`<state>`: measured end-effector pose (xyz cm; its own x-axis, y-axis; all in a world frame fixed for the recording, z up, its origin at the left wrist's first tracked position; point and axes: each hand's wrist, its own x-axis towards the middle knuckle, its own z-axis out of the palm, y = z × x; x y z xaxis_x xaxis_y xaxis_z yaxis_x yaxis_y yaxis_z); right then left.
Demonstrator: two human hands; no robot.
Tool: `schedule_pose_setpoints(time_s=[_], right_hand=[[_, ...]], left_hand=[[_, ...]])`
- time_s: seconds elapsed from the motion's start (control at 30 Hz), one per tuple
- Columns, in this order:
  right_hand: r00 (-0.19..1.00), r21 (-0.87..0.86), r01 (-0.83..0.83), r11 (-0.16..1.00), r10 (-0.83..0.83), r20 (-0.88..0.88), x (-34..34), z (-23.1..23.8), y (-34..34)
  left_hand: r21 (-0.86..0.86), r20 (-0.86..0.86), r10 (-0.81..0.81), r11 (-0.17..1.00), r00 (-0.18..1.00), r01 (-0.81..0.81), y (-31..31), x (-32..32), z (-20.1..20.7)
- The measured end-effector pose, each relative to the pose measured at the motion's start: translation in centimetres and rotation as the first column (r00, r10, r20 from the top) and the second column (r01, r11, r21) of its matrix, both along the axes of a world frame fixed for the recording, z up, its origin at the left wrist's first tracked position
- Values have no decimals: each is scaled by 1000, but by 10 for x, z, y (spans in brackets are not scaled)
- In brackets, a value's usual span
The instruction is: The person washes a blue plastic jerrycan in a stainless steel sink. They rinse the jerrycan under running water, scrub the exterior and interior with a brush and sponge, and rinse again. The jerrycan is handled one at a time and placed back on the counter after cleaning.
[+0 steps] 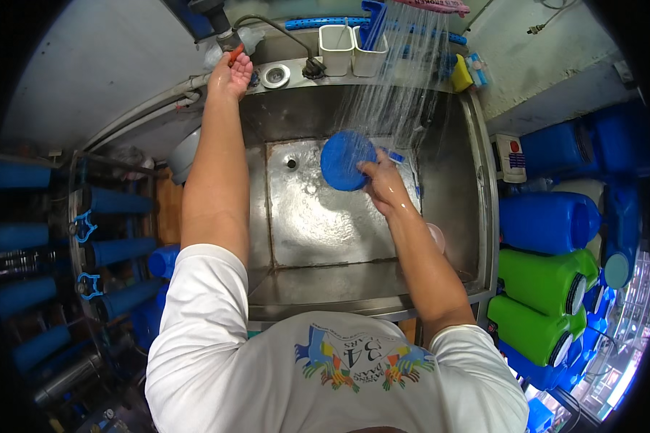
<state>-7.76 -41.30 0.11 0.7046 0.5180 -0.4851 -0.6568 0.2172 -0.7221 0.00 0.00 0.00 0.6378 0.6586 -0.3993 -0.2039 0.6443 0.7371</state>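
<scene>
My left hand (232,78) reaches to the back left corner of the sink, its fingers curled at a red valve handle (235,53) on a dark pipe. In my right hand (384,184) is a round blue plastic piece (345,160), flat-looking like a lid, pinched at its right edge above the sink floor. Water (404,79) falls in many thin streams from the upper right, close to the blue piece. My right hand's fingers are partly hidden under the piece's edge.
Around my hands is a deep steel sink (325,290) with a drain hole (292,164). Two white containers (336,50), a strainer (275,76) and a yellow sponge (461,73) sit on the back ledge. Green jugs (531,278) and blue jugs (545,220) crowd the right; blue cylinders (126,252) stand left.
</scene>
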Motion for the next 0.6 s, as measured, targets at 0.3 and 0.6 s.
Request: schedule_pose_setpoints(time_s=[0.3,0.6], right_hand=[[633,-935,-119,335,751,188,-17,-141,-87],[956,-393,253,884,-291,-39,17,-203,-145]], left_hand=[[401,-202,-150,889,968,221,11,-8,-8],[488,-113,-181,846,977,214,32,0,-25]])
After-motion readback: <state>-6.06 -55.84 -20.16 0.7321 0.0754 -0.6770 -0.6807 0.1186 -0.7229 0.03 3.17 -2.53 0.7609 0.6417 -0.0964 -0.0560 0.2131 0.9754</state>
